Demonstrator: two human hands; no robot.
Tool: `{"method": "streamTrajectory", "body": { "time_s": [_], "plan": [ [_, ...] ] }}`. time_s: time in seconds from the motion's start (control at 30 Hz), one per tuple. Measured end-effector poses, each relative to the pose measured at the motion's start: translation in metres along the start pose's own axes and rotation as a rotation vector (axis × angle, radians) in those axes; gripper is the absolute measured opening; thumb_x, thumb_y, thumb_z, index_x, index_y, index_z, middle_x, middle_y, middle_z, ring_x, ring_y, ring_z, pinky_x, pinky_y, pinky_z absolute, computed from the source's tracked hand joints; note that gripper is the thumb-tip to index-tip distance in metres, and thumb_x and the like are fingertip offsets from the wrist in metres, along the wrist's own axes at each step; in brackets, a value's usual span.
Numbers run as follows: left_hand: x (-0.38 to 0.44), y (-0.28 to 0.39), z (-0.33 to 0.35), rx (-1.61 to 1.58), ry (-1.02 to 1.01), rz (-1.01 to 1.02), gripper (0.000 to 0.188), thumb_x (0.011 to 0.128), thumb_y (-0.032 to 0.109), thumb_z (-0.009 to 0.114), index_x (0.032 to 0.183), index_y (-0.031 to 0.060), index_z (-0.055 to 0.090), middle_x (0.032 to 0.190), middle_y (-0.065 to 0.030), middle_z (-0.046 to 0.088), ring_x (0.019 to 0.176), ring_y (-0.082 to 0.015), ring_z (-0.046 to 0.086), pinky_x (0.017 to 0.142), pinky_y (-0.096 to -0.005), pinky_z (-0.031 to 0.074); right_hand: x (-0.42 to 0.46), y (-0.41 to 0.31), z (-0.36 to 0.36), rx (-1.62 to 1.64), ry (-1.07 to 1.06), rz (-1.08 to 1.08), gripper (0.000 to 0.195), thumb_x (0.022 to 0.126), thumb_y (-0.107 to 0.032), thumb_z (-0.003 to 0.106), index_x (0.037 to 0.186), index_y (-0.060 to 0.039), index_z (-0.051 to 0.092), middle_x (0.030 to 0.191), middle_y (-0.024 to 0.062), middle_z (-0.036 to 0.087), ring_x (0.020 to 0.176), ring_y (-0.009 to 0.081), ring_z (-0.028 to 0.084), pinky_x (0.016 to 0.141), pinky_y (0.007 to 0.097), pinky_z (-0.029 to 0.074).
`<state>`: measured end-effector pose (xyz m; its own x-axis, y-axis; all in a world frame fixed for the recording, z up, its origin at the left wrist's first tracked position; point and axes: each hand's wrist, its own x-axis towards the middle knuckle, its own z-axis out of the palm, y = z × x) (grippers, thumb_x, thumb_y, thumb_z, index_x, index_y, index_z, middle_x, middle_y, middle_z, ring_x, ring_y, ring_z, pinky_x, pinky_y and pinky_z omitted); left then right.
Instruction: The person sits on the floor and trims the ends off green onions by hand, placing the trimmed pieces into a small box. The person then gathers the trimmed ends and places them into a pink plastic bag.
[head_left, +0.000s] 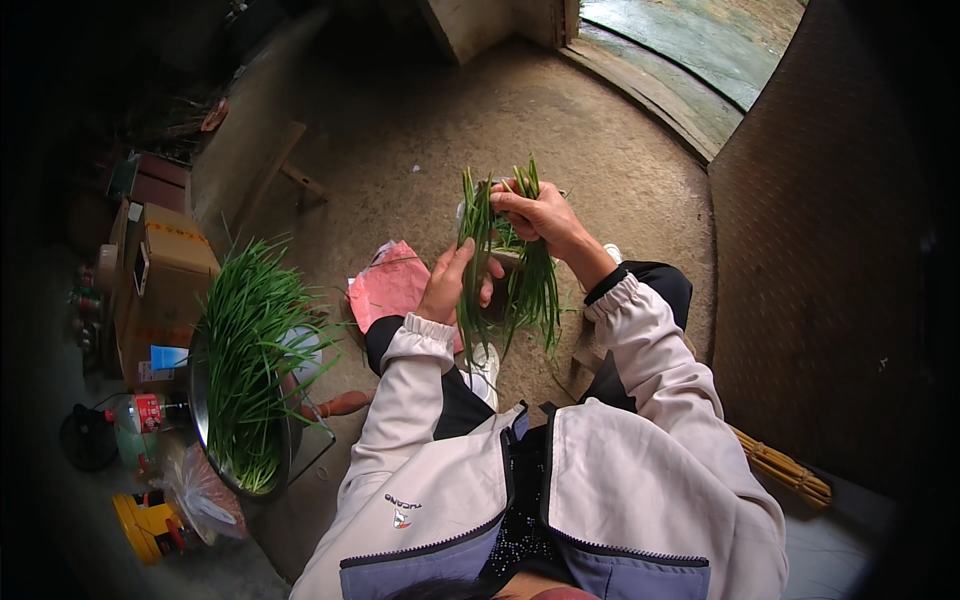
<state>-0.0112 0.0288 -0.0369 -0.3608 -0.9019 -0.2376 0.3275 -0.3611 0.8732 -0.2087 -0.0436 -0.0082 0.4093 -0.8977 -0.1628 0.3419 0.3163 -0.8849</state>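
In front of me my left hand (448, 283) grips a bunch of long green chive-like leaves (471, 225), which hangs down past the fingers. My right hand (546, 219) is closed around a second bunch of these leaves (538, 281), stem ends up and tips drooping. Its thumb and forefinger reach over to the upper stems of the left bunch. Beneath the hands sits a container with more greens (508, 238), mostly hidden by them. To my left a metal basin (201, 442) is heaped with the same leaves (251, 337).
A pink plastic bag (390, 285) lies on the floor by my left knee. Cardboard boxes (176, 255), a plastic bottle (146, 412) and a yellow tub (139, 525) stand at the left. A wooden stool leg (345, 405) shows beside the basin. At right is a door panel (810, 262).
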Motion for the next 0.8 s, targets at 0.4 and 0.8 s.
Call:
{"method": "streamTrajectory", "body": {
  "time_s": [0.4,0.8],
  "plan": [
    [0.000,-0.008,-0.016,-0.240,0.023,-0.010,0.046,0.104,0.044,0.037,0.136,0.0128,0.045,0.098,-0.0108,0.064,0.065,-0.0182,0.061,0.056,-0.0320,0.050,0.001,-0.006,-0.010,0.289,0.019,-0.106,0.010,0.089,-0.015,0.064,0.093,-0.0074,0.059,0.060,-0.0066,0.043,0.044,0.0032,0.033,0.040,0.0201,0.023],
    [-0.021,0.005,-0.089,-0.263,0.408,0.163,0.037,0.101,0.043,0.048,0.116,0.0110,0.058,0.076,-0.0013,0.060,0.047,-0.0064,0.039,0.042,-0.0226,0.029,-0.005,-0.071,-0.093,0.341,0.112,-0.271,0.026,0.093,-0.021,0.061,0.102,0.0033,0.062,0.067,-0.0043,0.049,0.046,0.0023,0.033,0.039,0.0189,0.025]
  ]
}}
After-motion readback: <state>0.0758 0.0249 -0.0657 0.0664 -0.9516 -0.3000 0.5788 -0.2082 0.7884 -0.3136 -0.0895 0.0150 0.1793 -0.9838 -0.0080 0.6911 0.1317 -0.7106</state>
